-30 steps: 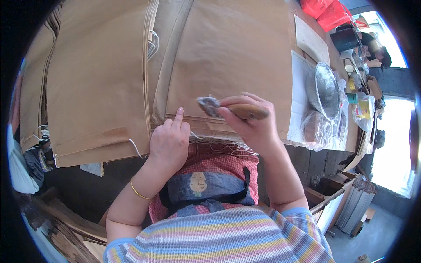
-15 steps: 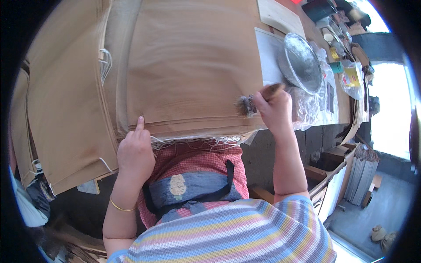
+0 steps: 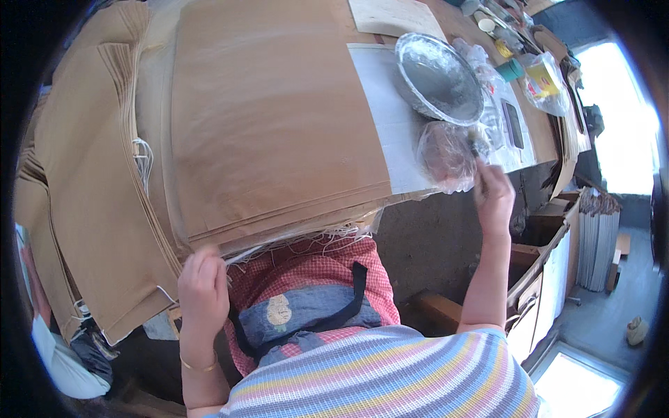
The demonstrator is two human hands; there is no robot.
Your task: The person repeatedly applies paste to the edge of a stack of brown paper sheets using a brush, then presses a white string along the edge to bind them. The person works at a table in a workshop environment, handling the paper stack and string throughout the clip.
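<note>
My right hand (image 3: 495,194) is closed around the handle of a brush (image 3: 479,143), out to the right past the stack. The brush's bristles are blurred and overlap a clear plastic bag (image 3: 446,155) beside a round metal basin (image 3: 440,78) with whitish residue. A stack of flat brown paper sheets (image 3: 275,118) lies in front of me, its front edges slightly fanned. My left hand (image 3: 203,289) is at the stack's front left corner, fingers curled together. Its fingertips are smeared, and whether anything is between them cannot be made out.
More brown paper bags with white cord handles (image 3: 143,161) are piled at left. White cords (image 3: 313,245) hang along the table's front edge. A phone (image 3: 513,124), a green cup (image 3: 511,70) and a bagged yellow package (image 3: 544,78) lie at right. Open drawers (image 3: 526,254) stand below.
My right hand has carried the brush rightward from the brown paper to the plastic bag by the basin. My left hand's pointing finger has come off the paper, and its fingers have curled.
</note>
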